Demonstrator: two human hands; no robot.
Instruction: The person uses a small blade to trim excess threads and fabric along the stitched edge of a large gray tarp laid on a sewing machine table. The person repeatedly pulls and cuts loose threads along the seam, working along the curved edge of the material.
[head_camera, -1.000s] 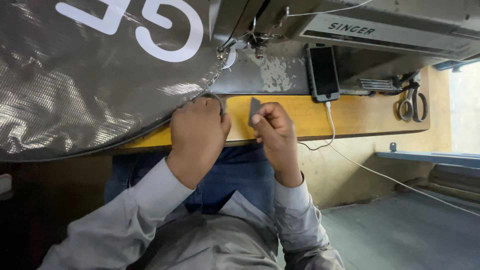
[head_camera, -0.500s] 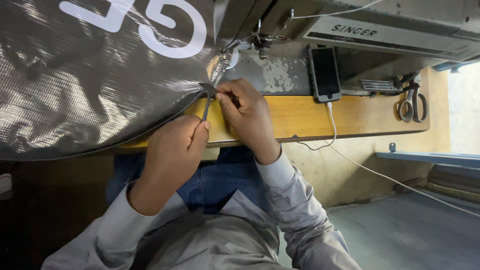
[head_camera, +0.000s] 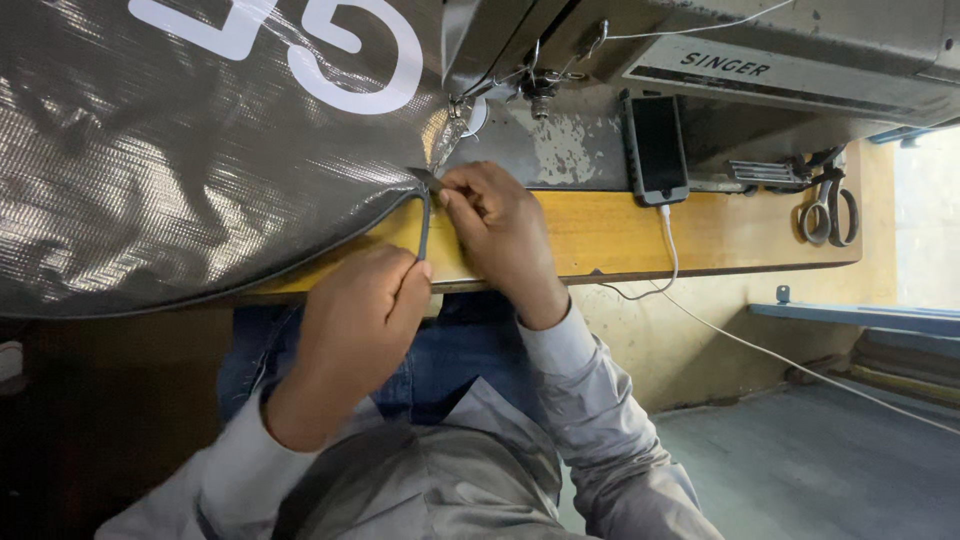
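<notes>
The left hand (head_camera: 360, 310) has dropped lower, its grip pulling a dark strap (head_camera: 425, 222) taut. The right hand (head_camera: 495, 225) pinches the strap's top at the grey fabric (head_camera: 180, 170) edge; bare desk (head_camera: 720, 225) lies right of centre.

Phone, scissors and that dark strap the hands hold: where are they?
Phone (head_camera: 657, 146), head view: middle of its dark screen.
Scissors (head_camera: 828, 212), head view: on the handle loops.
Dark strap (head_camera: 425, 222), head view: the stretch between the two hands.

Glossy woven grey fabric (head_camera: 180, 160) lies on a smooth wooden table (head_camera: 600, 230) beside a worn, chipped metal machine (head_camera: 560, 150).
</notes>
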